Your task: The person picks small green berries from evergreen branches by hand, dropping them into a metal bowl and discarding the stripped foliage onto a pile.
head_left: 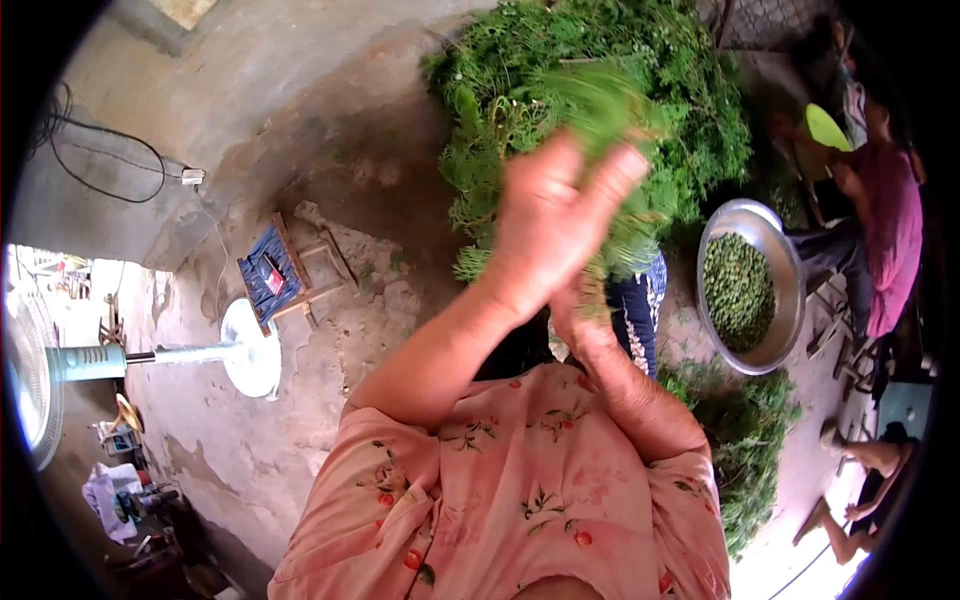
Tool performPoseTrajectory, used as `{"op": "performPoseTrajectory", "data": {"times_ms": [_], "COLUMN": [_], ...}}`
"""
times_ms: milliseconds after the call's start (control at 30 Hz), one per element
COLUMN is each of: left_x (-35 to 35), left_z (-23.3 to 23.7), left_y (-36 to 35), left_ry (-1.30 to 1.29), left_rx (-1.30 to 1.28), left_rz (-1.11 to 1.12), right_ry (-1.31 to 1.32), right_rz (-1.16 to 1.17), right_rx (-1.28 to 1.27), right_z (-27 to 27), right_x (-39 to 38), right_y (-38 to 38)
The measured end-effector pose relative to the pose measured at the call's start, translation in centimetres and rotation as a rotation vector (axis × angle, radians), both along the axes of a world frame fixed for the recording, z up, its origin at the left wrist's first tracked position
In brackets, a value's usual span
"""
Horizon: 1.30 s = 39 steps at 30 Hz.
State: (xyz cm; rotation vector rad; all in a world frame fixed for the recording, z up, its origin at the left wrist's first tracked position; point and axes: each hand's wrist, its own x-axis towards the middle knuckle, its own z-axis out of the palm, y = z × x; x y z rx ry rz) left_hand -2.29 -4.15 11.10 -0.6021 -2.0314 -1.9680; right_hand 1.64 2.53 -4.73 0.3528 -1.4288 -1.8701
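My left hand (545,225) is raised over a large heap of leafy green branches (690,110). Its fingers are closed around a bunch of feathery leafy sprigs (592,100), which is smeared by motion. Lower down and partly behind it is my right hand (582,322), close to my lap. It appears closed on the stem end of the same bunch, though its fingers are mostly hidden. Patterned dark trousers (640,310) show beyond the right wrist.
To the right, a metal basin (790,290) holds small green pieces. More cut greenery (735,440) lies below it. A co-worker in a pink top (890,230) sits beyond; another person's legs (865,480) show lower right. Leftward are a small folding stool (275,275) and a standing fan (250,345).
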Motion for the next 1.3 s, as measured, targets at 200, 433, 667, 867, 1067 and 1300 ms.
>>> {"op": "performPoseTrajectory", "data": {"times_ms": [200,433,667,867,1067,1300], "left_x": [4.2,4.8,2.5,-2.2,-4.4,-4.6], "left_z": [-2.3,-8.5,-9.9,-9.2,-9.0,-11.2], "left_y": [2.5,-1.2,-1.1,-1.8,-2.5,-3.3], "left_ry": [0.411,0.005,-0.762,-0.759,-0.706,-0.806], "left_rx": [-0.497,-0.321,0.388,0.721,0.774,0.519], "left_rz": [-0.013,-0.063,-0.198,-0.213,-0.149,-0.2], "right_ry": [0.491,0.265,0.23,0.228,0.367,-0.244], "right_rz": [-0.076,-0.37,-0.447,-0.358,-0.353,-0.465], "right_rx": [2.135,1.952,1.897,1.457,1.877,2.285], "right_z": [6.1,5.3,4.3,2.4,3.0,2.0], "right_x": [-0.6,-0.4,0.6,3.1,5.6,10.1], "right_y": [6.1,9.9,11.2,14.3,16.1,20.1]}}
